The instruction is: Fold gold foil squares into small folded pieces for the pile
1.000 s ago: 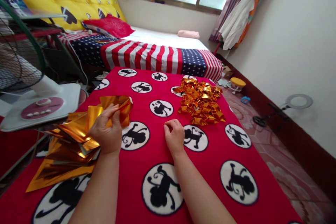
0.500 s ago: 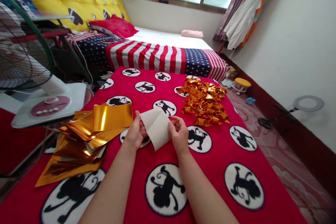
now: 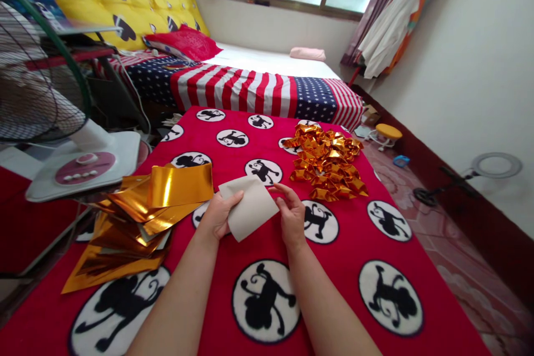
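Observation:
A sheet of paper [image 3: 252,210], its pale grey side up, is in my left hand [image 3: 219,214], whose thumb presses on top of it. My right hand [image 3: 291,212] is at the sheet's right corner with its fingers slightly apart; whether it touches the edge is hard to tell. To the left lies a messy stack of shiny gold sheets [image 3: 179,186], some with pale backs showing. Beyond my right hand, a heap of folded gold pieces [image 3: 327,164] rests on the red cloth with monkey prints [image 3: 334,300].
A fan [image 3: 87,161] stands at the left edge. Behind the cloth-covered surface is a bed with a striped, starred cover [image 3: 237,89]. On the floor at right are a yellow stool [image 3: 389,132] and a ring light on a stand [image 3: 498,166].
My left thumb has moved onto the top of the sheet, which now looks flatter and turned. The fingers of my right hand have loosened and shifted slightly right.

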The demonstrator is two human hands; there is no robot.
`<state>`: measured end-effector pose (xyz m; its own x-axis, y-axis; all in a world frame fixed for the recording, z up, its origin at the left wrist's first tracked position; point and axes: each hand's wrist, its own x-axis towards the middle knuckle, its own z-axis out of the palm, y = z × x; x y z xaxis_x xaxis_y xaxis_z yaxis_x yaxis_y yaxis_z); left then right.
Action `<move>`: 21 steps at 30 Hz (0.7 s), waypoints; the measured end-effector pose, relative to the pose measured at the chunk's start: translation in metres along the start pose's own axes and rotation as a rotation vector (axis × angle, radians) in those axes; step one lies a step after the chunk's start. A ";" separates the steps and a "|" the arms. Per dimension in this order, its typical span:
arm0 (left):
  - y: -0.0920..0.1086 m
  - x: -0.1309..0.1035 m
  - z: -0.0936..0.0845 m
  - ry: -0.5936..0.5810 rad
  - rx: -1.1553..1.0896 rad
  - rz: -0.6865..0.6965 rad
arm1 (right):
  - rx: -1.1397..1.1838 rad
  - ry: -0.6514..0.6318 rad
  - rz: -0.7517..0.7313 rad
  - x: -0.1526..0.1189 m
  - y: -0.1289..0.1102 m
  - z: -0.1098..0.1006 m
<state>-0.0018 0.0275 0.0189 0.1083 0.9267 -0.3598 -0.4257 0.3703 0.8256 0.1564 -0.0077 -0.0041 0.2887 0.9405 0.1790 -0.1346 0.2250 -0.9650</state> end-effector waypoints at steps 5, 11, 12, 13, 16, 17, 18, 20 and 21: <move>-0.001 0.000 0.001 -0.051 0.051 -0.010 | -0.038 -0.116 -0.096 0.002 -0.002 0.002; 0.000 0.006 -0.001 -0.043 -0.011 0.099 | -0.154 0.080 -0.206 0.004 -0.002 -0.003; 0.001 0.006 -0.001 -0.066 0.016 0.139 | -0.161 0.117 -0.210 0.005 -0.002 -0.004; 0.002 0.005 -0.001 -0.099 0.056 0.182 | -0.169 0.137 -0.214 0.006 -0.002 -0.004; 0.000 0.002 0.004 -0.209 0.179 0.252 | -0.167 0.132 -0.207 0.006 -0.001 -0.005; -0.002 0.001 0.005 -0.237 0.199 0.252 | -0.156 0.120 -0.205 0.006 0.000 -0.005; -0.004 0.001 0.007 -0.256 0.208 0.254 | -0.140 0.108 -0.204 0.006 0.001 -0.005; -0.008 0.001 0.008 -0.272 0.218 0.263 | -0.109 0.081 -0.199 0.006 0.004 -0.006; -0.009 0.002 0.008 -0.264 0.233 0.259 | -0.099 0.060 -0.192 0.006 0.005 -0.006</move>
<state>0.0091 0.0264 0.0139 0.2636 0.9642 -0.0290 -0.2579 0.0994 0.9610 0.1633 -0.0023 -0.0088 0.3567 0.8652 0.3524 0.0211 0.3697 -0.9289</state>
